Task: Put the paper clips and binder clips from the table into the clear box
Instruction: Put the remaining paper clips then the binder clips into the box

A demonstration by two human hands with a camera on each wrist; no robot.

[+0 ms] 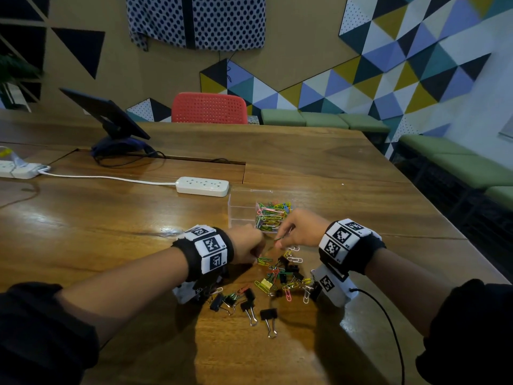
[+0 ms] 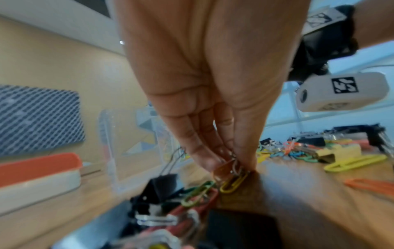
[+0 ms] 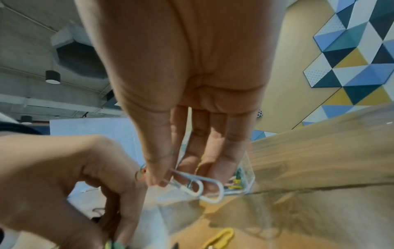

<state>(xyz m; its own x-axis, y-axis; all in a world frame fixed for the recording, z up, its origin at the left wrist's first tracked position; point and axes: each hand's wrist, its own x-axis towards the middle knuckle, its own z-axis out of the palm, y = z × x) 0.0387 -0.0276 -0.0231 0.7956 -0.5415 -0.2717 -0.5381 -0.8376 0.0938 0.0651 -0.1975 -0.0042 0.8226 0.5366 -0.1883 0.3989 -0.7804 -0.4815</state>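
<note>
Left hand pinching a few paper clips at the pile's edge on the wooden table. Right hand clamped on white paper clips, just beside the clear box, already part full.

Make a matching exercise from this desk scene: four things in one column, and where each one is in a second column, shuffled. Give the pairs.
Things
1. white paper clips
2. black binder clips
3. power strip
4. heap of colored paper clips

Places
A. inside the clear box
B. pinched in the right hand
C. lying on the table nearest the person
D. on the table beyond the box, to its left

Pairs: 1-B, 2-C, 3-D, 4-A
</note>
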